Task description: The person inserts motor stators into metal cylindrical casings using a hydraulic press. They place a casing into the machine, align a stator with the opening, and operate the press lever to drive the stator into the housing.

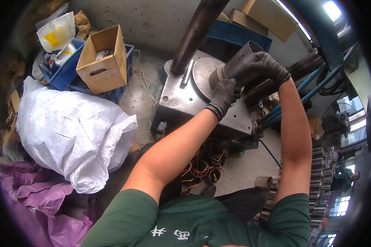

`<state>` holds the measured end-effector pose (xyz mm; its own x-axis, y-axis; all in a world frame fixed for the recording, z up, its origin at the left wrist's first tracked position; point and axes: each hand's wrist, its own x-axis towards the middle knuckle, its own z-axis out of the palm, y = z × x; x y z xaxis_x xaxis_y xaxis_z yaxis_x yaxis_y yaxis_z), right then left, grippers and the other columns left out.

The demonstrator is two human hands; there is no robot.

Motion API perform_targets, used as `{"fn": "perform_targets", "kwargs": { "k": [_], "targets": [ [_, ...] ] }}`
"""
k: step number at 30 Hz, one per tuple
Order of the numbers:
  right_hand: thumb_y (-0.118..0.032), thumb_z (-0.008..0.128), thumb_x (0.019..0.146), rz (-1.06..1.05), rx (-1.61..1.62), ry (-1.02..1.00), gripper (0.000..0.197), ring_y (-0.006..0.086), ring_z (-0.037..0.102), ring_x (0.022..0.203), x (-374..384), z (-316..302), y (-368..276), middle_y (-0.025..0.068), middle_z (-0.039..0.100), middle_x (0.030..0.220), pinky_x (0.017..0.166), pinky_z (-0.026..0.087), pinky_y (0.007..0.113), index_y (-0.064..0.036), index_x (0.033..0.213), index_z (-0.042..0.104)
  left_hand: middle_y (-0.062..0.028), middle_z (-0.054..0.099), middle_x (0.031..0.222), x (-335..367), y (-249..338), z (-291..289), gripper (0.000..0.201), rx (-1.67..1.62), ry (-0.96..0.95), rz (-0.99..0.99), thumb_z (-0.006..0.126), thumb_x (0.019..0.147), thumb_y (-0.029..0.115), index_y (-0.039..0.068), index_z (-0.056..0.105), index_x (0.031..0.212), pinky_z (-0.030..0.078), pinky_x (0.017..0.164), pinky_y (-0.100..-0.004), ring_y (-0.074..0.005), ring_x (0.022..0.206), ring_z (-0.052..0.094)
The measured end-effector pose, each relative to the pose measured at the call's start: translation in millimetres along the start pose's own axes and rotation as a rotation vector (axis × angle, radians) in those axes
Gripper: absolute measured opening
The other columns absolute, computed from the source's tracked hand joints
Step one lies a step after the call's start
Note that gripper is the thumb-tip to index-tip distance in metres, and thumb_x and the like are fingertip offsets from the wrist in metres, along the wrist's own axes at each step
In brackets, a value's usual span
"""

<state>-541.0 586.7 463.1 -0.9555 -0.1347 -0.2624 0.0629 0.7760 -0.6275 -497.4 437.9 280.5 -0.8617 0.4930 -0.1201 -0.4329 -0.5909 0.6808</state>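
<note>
A dark metal tube (238, 65) stands tilted on the round plate (201, 76) of a metal press table (179, 96). Its open upper end faces up and away from me. Around its lower end sits a lighter metal ring (217, 76). My left hand (225, 97), in a dark grey glove, is closed with curled fingers against the tube's lower end beside the ring. Higher up, my gloved right hand (268, 67) grips the tube near its upper rim. A short shiny rod (187, 74) lies on the table left of the plate.
Thick dark columns (196, 35) rise from the table. Left of it are a cardboard box (102, 61) with small metal parts, a blue crate (64, 66) and a white sack (76, 129). Wires (204, 166) lie below. Stacked metal tubes (315, 181) stand at right.
</note>
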Motion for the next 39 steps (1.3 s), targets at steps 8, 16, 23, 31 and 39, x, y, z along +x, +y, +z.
{"fn": "perform_targets", "kwargs": {
  "k": [8,16,23,31,39],
  "targets": [
    [-0.034,0.084,0.086,-0.094,-0.26,0.192,0.041,0.0151,0.068,0.091,-0.6,-1.4,13.0,0.0067,0.074,0.099,0.087,0.057,0.032,-0.0026,0.111,0.074,-0.0119,0.07,0.088,-5.9,14.0,-4.8,0.028,-0.037,0.069,-0.078,0.05,0.101,0.029,0.004,0.062,0.098,0.048,0.05,-0.0305,-0.0172,0.057,0.059],
    [-0.028,0.068,0.099,-0.413,0.127,0.563,0.03,0.0203,0.071,0.093,9.3,15.4,34.6,0.0114,0.076,0.102,0.086,0.056,0.033,-0.0009,0.111,0.074,-0.0125,0.072,0.093,-1.0,0.5,-7.4,0.031,-0.005,0.077,-0.055,0.053,0.101,0.03,0.003,0.062,0.113,0.053,0.059,-0.0305,-0.0198,0.071,0.066],
    [-0.014,0.06,0.102,-0.666,0.511,1.0,0.018,0.0178,0.074,0.087,-51.1,29.2,10.9,0.0086,0.076,0.098,0.083,0.06,0.031,-0.0013,0.104,0.073,-0.0094,0.074,0.101,-26.7,26.4,1.0,0.03,0.074,0.116,-0.09,0.051,0.103,0.025,0.005,0.064,0.122,0.055,0.066,-0.0319,-0.0197,0.086,0.072],
    [-0.004,0.068,0.092,-0.172,0.281,0.379,0.015,0.0153,0.071,0.092,-191.9,206.6,186.6,0.007,0.074,0.096,0.08,0.059,0.035,-0.0045,0.105,0.073,-0.0127,0.075,0.103,-39.4,18.5,-21.0,0.03,0.157,0.063,0.066,0.058,0.101,0.024,0.001,0.064,0.119,0.058,0.077,-0.0345,-0.0248,0.093,0.074],
    [-0.014,0.07,0.084,0.059,-0.328,0.057,0.035,0.0397,0.068,0.091,-228.3,317.9,326.0,0.0189,0.072,0.099,0.08,0.054,0.051,-0.012,0.12,0.072,-0.012,0.074,0.106,-56.9,2.9,-5.6,0.031,0.238,-0.062,0.043,0.06,0.103,0.024,0.002,0.065,0.123,0.058,0.081,-0.0325,-0.0216,0.092,0.072]
  ]
}}
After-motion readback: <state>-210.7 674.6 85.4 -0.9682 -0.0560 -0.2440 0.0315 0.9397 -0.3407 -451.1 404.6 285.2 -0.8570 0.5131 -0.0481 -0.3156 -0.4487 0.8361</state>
